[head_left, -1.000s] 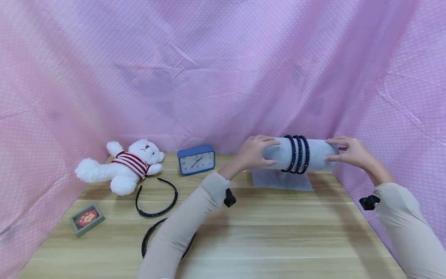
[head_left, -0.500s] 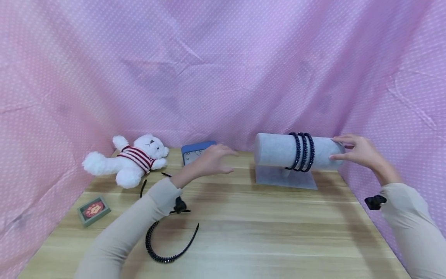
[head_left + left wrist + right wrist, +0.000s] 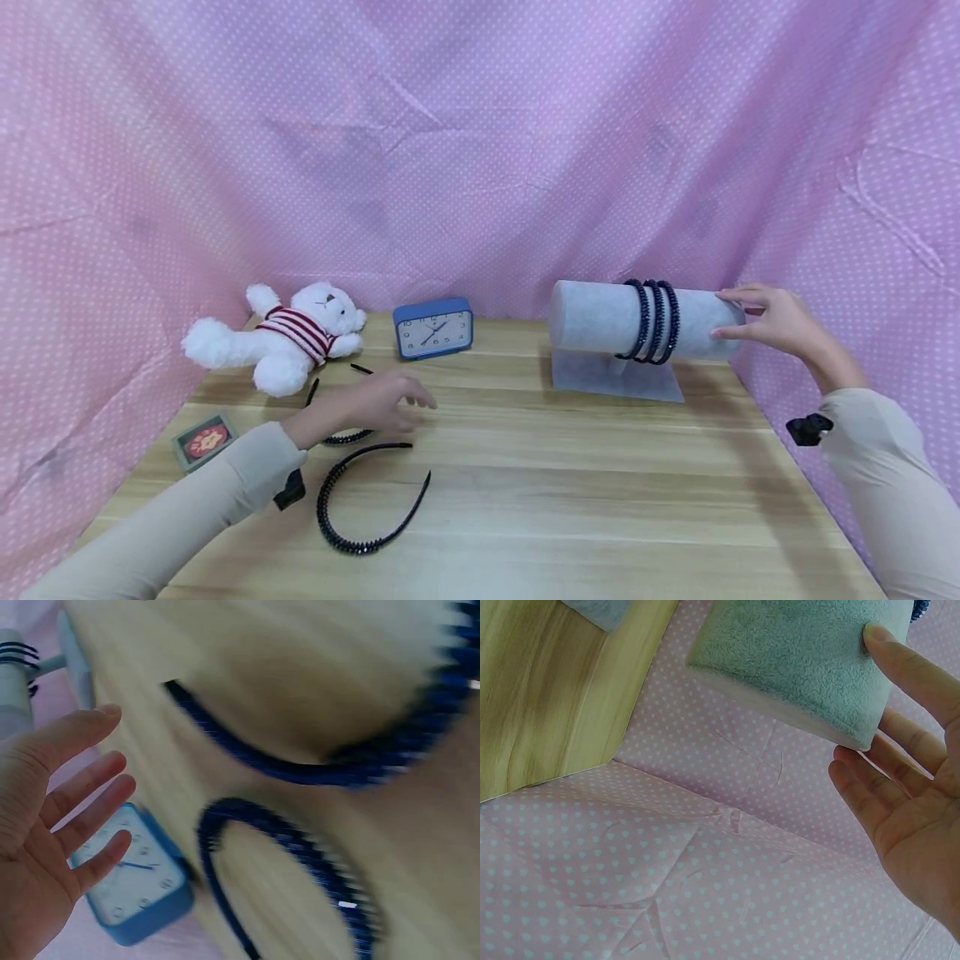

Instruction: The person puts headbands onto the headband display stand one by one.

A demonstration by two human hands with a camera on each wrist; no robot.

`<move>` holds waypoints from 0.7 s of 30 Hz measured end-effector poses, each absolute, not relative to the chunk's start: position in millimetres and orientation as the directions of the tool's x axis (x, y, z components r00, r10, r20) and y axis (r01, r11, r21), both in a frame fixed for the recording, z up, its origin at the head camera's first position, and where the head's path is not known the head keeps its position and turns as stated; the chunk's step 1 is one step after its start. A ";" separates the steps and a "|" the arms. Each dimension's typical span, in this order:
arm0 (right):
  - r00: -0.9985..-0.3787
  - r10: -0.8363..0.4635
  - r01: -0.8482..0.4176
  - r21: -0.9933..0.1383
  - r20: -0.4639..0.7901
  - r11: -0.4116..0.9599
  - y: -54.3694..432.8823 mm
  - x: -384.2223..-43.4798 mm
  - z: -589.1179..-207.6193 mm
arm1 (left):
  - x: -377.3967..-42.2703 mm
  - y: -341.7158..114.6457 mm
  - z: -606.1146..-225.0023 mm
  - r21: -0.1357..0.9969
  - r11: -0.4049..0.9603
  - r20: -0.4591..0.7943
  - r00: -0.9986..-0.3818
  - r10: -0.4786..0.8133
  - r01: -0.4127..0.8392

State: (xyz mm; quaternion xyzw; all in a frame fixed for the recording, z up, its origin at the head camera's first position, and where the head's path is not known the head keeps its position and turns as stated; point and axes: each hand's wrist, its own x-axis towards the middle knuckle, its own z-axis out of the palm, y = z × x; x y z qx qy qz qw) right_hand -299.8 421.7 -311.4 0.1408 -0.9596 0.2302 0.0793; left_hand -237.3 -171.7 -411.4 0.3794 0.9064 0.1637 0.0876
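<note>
In the head view my left hand [image 3: 375,404] hovers over the table, its fingers loosely bent and holding nothing. Beneath and behind it lies a black beaded headband [image 3: 347,437], partly hidden by the hand. A second black headband [image 3: 360,546] lies nearer the front. Both headbands appear in the left wrist view, where the left palm and spread fingers show. At the right, a grey plush cylindrical display stand [image 3: 596,317] carries three dark beaded headbands [image 3: 657,323] around its roll. My right hand [image 3: 780,318] grips the roll's right end, thumb in front and fingers behind.
A white teddy bear [image 3: 296,333] in a striped sweater lies at the back left. A blue clock [image 3: 433,329] stands at the back middle. A small green-framed paw picture [image 3: 206,440] lies by the left edge of the wooden table [image 3: 600,483]. Pink dotted cloth [image 3: 480,150] surrounds the table.
My left hand has let go of the roll's left end and moved left and towards me, past the clock to the loose headbands. The right hand keeps its hold on the stand.
</note>
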 end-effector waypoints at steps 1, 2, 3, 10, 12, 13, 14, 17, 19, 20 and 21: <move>-0.947 -0.236 -0.308 -0.420 0.217 0.854 421.0 -299.8 -311.4 | -234.7 -176.9 -414.2 0.362 0.663 -0.044 -0.699 0.714 0.655; -0.947 -0.236 -0.310 -0.422 0.218 0.852 420.6 -299.8 -311.4 | -232.6 -181.6 -416.7 0.364 0.660 -0.045 -0.695 0.717 0.657; -0.947 -0.234 -0.309 -0.424 0.219 0.852 420.3 -299.7 -311.3 | -230.6 -185.8 -418.7 0.361 0.662 -0.048 -0.696 0.717 0.657; -0.950 -0.230 -0.300 -0.417 0.211 0.858 422.8 -297.7 -309.5 | -224.6 -198.5 -424.2 0.354 0.664 -0.086 -0.684 0.724 0.658; -0.953 -0.224 -0.291 -0.416 0.203 0.862 423.3 -298.3 -309.3 | -225.0 -197.7 -426.9 0.347 0.677 -0.109 -0.689 0.716 0.649; -0.954 -0.222 -0.288 -0.414 0.201 0.863 423.0 -298.5 -309.2 | -225.4 -196.6 -428.4 0.343 0.679 -0.114 -0.689 0.716 0.649; -0.955 -0.219 -0.285 -0.414 0.201 0.864 422.6 -298.7 -309.1 | -226.2 -195.0 -430.3 0.340 0.679 -0.116 -0.688 0.717 0.651; -0.956 -0.216 -0.281 -0.413 0.198 0.866 420.5 -298.5 -308.4 | -231.2 -189.6 -436.5 0.328 0.671 -0.114 -0.678 0.727 0.665; -0.955 -0.216 -0.283 -0.413 0.201 0.866 419.1 -297.9 -308.0 | -235.3 -185.9 -439.0 0.327 0.664 -0.101 -0.674 0.732 0.672; -0.955 -0.216 -0.283 -0.411 0.202 0.867 418.6 -297.7 -307.8 | -237.7 -184.1 -440.2 0.324 0.664 -0.092 -0.676 0.731 0.674; -0.955 -0.216 -0.283 -0.411 0.202 0.867 418.2 -297.4 -307.6 | -240.6 -182.4 -441.4 0.318 0.663 -0.078 -0.678 0.731 0.678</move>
